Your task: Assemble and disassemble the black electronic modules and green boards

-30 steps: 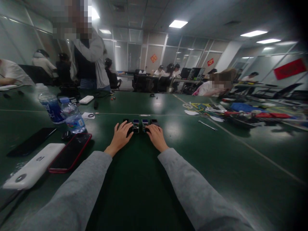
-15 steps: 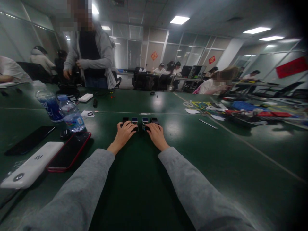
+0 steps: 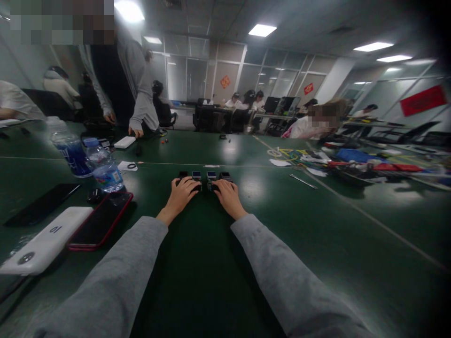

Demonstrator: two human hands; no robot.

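Observation:
In the head view, my left hand (image 3: 181, 195) lies over a pair of small box-shaped devices with little screens. Its fingers are bent around a device with a bluish screen (image 3: 196, 175) and a darker device (image 3: 183, 174) at its left. Facing it, my right hand (image 3: 229, 195) has its fingers curled over a second pair, a device with a pale-edged screen (image 3: 211, 175) and a dark-topped device (image 3: 225, 175). A narrow gap separates the two pairs on the green table (image 3: 204, 272). My fingers hide most of their bodies.
At left are two bottles (image 3: 107, 171), a red-edged phone (image 3: 102, 223), a white power bank (image 3: 49, 241) and a dark phone (image 3: 42, 204). A wrench (image 3: 303, 181) and tangled cables (image 3: 299, 157) lie at right. A standing person (image 3: 116, 80) reaches toward a white box (image 3: 124, 142).
The standing person across the table has leaned in and lowered a hand to the white box. My hands and the small devices have stayed in place.

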